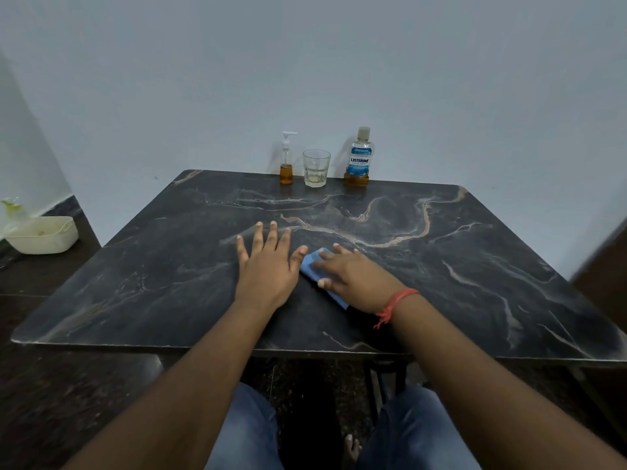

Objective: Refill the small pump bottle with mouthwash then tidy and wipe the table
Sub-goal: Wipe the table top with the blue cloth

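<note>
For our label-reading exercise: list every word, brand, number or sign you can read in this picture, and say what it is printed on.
"LISTERINE" – on the blue label of the mouthwash bottle at the back of the table.
"COOL MINT" – just beneath it, same label.
The smaller print above and below on that label is too small to read.
The pump bottle and glass carry no text.

Dark marble table (441,266): pump bottle (286,164), glass (316,168), mouthwash bottle (358,161) at 12 o'clock edge; blue cloth (310,262) at centre.
</note>
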